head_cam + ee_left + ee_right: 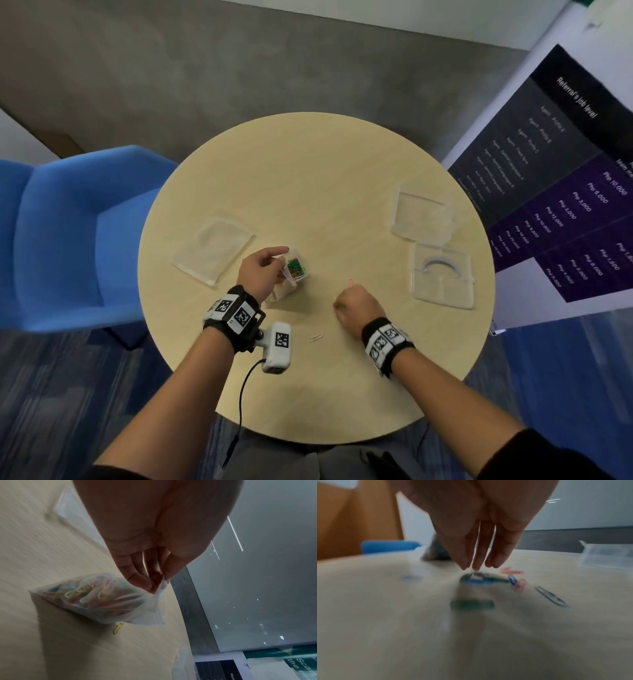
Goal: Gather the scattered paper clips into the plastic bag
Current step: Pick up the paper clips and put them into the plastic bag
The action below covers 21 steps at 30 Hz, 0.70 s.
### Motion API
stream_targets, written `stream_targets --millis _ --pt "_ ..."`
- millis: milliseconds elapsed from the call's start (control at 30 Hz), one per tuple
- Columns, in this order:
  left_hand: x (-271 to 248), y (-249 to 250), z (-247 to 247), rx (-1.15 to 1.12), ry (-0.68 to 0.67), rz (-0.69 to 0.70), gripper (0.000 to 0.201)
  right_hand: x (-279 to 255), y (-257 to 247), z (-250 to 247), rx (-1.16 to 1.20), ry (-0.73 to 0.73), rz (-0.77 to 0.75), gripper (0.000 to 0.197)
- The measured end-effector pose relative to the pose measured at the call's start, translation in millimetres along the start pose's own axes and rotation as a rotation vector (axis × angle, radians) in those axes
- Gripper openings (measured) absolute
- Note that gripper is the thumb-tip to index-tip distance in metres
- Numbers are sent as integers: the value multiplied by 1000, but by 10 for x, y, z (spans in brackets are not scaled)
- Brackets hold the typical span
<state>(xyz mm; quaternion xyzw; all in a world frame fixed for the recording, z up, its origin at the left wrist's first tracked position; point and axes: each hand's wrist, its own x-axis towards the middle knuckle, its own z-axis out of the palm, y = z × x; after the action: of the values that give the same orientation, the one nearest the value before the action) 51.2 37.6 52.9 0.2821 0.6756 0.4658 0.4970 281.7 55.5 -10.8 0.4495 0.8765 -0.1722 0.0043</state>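
Bare tabletop (pixel 356 246) between clip bag (pixel 294 269) and clear boxes (pixel 423 214) gives passage — flat pouch (pixel 212 250) blocks the left
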Motion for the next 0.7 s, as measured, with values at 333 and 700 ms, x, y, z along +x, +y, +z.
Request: stream_targets --millis 333,700 --pt "-2 -13 -156 -87 134 22 23 618 -274 -1 -299 -394 -110 69" --pt "18 11 -104 -121 104 -46 24 -387 97 121 7 -149 192 55"
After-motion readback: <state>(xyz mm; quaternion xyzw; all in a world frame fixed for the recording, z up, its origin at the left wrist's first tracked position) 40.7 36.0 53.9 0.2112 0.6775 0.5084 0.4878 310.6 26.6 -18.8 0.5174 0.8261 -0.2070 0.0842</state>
